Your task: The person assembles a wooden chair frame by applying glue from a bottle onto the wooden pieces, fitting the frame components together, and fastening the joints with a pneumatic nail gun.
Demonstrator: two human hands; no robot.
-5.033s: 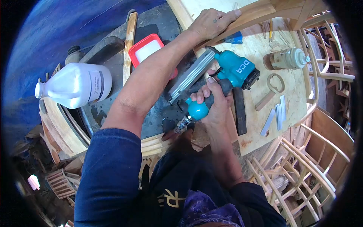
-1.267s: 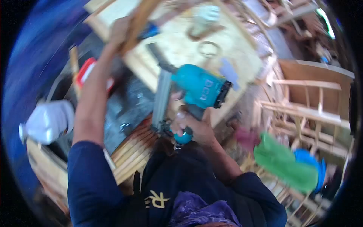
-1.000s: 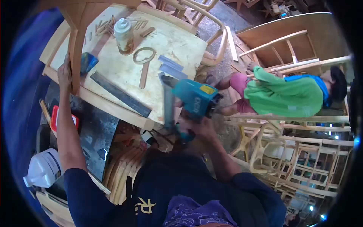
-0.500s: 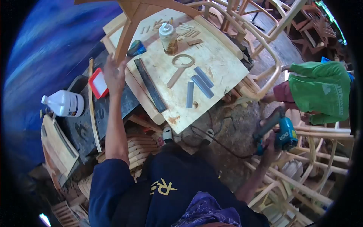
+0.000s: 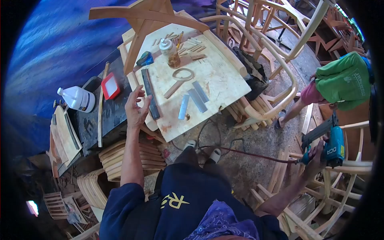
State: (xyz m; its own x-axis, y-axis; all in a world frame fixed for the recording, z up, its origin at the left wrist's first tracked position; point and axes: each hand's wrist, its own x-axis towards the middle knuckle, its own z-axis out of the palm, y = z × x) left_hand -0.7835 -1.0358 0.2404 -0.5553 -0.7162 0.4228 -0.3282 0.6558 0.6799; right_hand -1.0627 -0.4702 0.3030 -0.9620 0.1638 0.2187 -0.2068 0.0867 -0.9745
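Note:
My right hand (image 5: 315, 157) grips a teal nail gun (image 5: 335, 147) with a dark magazine, held out at the far right; a dark red air hose (image 5: 256, 155) runs from it. Fingers apart and slightly bent, my left hand (image 5: 137, 109) is empty, over the left edge of the white-topped worktable (image 5: 228, 90). Closest to it lies a long dark strip (image 5: 150, 94). Beyond that hand, a crossed wooden frame (image 5: 150, 20) stands at the table's far left. Grey metallic strips (image 5: 196, 100), a wooden ring (image 5: 183, 74) and a flat wood piece (image 5: 173, 89) lie on the top.
A bottle with brown contents (image 5: 170, 54) and small wood sticks (image 5: 194, 49) are on the table. Left are a white jug (image 5: 78, 99) and red tray (image 5: 111, 86). Curved chair frames (image 5: 294, 76) stand right, near a person in green (image 5: 346, 82). Hose loops cross the floor.
My left hand has come away from the wooden frame's leg, lower and nearer the table's edge. My right hand has swung the nail gun farther out to the right. The view has shifted.

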